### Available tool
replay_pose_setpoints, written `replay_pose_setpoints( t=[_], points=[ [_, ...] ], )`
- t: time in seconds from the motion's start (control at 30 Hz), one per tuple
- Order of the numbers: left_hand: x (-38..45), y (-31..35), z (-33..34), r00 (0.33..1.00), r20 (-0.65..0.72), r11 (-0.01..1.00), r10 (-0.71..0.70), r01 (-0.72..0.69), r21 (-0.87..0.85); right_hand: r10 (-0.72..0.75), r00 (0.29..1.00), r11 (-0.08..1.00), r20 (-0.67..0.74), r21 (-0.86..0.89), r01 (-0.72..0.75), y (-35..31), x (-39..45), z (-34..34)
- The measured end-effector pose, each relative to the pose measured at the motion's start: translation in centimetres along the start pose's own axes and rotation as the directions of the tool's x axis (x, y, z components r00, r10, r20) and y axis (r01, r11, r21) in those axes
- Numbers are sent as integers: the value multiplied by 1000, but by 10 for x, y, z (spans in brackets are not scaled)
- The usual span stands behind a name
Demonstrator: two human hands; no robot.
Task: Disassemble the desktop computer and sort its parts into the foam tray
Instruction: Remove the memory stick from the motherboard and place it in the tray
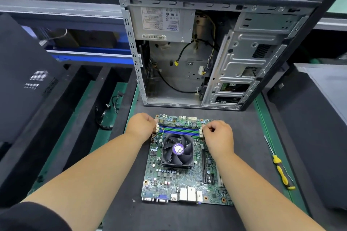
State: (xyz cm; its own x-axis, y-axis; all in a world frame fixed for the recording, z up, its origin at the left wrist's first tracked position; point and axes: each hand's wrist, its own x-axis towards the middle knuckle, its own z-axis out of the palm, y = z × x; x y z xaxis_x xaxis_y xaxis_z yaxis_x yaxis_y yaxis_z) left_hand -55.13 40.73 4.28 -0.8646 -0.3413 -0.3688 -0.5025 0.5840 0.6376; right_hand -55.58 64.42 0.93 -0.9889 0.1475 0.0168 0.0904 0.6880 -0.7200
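- Left of the motherboard [185, 167], a loose cable bundle [107, 116] is already sorted into a slot of the foam tray [75, 110]; the other slots visible hold nothing.
- The left hand [139, 126] is curled at the left end of the memory slots [179, 131], seemingly on the latches.
- The motherboard is out, flat on a dark mat [131, 212], with its cooler fan [177, 151] not yet removed.
- The right hand [217, 133] is curled likewise at the right end.
- Behind the motherboard, the open case [216, 52] keeps its power supply [163, 22].
- To the right, a yellow screwdriver [279, 169] lies on the green tabletop [266, 118]; another computer is seen on a far bench.
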Motion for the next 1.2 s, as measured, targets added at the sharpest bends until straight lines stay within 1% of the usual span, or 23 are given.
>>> replay_pose_setpoints(
  t=[0.07,0.13,0.2,0.27,0.3,0.37,0.47,0.6,0.67,0.77,0.83,0.93,1.0,1.07,1.13,1.2],
  points=[
    [1,-5,3,1000,-9,997,17,-17,-77,19,1000,999,-16,34,-19,0,1,-1],
    [1,-8,4,1000,-10,995,27,-28,-92,15,999,997,-41,75,-12,-2,2,-2],
    [1,-10,5,999,-13,994,43,-44,-104,-116,993,993,-24,-15,115,-6,5,-3],
    [1,-12,5,999,-4,988,53,-53,-144,-265,959,948,98,-153,277,-14,9,-2],
    [1,-14,5,999,3,984,53,-52,-169,-314,935,913,165,-219,345,-19,10,-1],
    [1,-18,5,998,22,974,55,-49,-219,-354,898,848,260,-316,426,-28,12,1],
    [2,-21,4,998,43,952,50,-35,-305,-344,896,843,279,-328,426,-35,12,1],
    [4,-16,1,996,86,934,30,2,-356,-371,908,886,192,-218,408,-39,14,-5],
    [4,-14,-1,996,87,928,24,10,-372,-337,924,908,181,-196,369,-44,17,-10],
    [3,-12,-6,998,9,914,68,-59,-401,-248,939,957,237,-90,276,-53,21,-15],
    [1,-12,-15,990,-30,886,138,-137,-444,-214,927,971,308,-34,236,-64,23,-16],
    [-1,-17,-33,969,-8,842,246,-218,-493,-213,891,969,401,-34,247,-83,27,-13],
    [-1,-21,-44,962,26,833,271,-221,-508,-230,870,961,437,-40,275,-95,28,-9],
    [-1,-27,-53,964,74,822,257,-178,-541,-251,852,955,460,-28,296,-108,29,-2],
    [-1,-34,-60,961,126,811,245,-133,-570,-252,844,957,473,-10,291,-120,30,6],
    [-2,-44,-68,955,156,815,254,-125,-565,-254,840,958,480,9,285,-131,31,15]
  ],
)
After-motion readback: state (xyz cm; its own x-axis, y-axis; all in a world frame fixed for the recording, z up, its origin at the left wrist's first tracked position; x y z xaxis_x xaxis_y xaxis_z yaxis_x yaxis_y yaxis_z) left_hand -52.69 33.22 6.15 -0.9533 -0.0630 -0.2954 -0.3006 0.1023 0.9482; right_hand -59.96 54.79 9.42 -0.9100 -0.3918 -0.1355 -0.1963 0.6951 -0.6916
